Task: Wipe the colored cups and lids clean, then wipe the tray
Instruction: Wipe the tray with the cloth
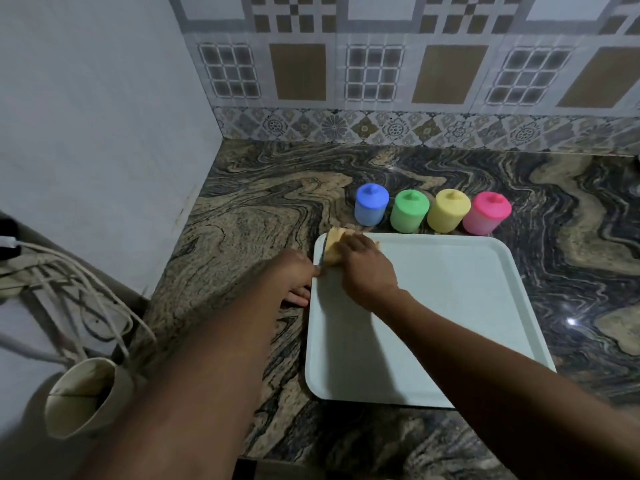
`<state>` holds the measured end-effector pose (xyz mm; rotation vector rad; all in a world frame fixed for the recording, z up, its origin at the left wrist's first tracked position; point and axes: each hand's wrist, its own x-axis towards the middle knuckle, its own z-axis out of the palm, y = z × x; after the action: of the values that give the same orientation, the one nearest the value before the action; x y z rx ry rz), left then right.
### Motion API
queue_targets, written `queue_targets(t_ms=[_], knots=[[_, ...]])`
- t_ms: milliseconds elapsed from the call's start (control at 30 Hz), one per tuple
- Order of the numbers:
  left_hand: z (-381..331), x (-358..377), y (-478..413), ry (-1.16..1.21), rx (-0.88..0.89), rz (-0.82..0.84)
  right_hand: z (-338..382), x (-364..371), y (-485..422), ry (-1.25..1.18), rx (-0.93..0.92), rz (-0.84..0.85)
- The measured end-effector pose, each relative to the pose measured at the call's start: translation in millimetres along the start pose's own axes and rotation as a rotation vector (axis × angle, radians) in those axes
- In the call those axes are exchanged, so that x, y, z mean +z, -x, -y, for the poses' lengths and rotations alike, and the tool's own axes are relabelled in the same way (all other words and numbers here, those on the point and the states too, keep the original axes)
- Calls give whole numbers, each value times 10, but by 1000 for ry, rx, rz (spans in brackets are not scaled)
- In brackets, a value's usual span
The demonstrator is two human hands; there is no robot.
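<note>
A pale white tray (450,306) lies on the marbled counter. My right hand (367,268) presses a yellow cloth (334,242) onto the tray's far left corner. My left hand (298,275) grips the tray's left rim beside it. Behind the tray stand a blue cup (370,204), a green cup (409,211), a yellow cup (448,210) and a pink cup (486,213), side by side in a row, each with its matching lid on.
The marbled counter (259,209) meets a grey wall on the left and a tiled wall (381,74) behind. Off the counter's left edge lie white cables (69,289) and a beige tube (83,396).
</note>
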<state>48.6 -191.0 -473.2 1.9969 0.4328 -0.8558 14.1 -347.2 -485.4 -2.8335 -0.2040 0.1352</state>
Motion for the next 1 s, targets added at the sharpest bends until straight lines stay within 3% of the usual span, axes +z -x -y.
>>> queue_targets(t_ms=[200,333,433,600,667,767,900,1000], knots=[[24,-6,11,23,36,-21,124,368,1118,15,-203,-27],[30,6,-6,23,35,-32,265,144,1661,-87,-248,150],[45,7,-6,22,40,-46,234,-241,1482,-178,-184,325],[41,-9,6,1,49,-82,111,-458,442,-224,25,-17],[49,6,4,16,36,-72,127,-277,235,-136,60,5],[46,13,18,49,34,-58,198,83,441,-42,-38,23],[51,1,19,32,46,-56,246,315,1154,-70,-196,-5],[52,21,19,24,47,-61,306,184,1641,-129,-290,110]])
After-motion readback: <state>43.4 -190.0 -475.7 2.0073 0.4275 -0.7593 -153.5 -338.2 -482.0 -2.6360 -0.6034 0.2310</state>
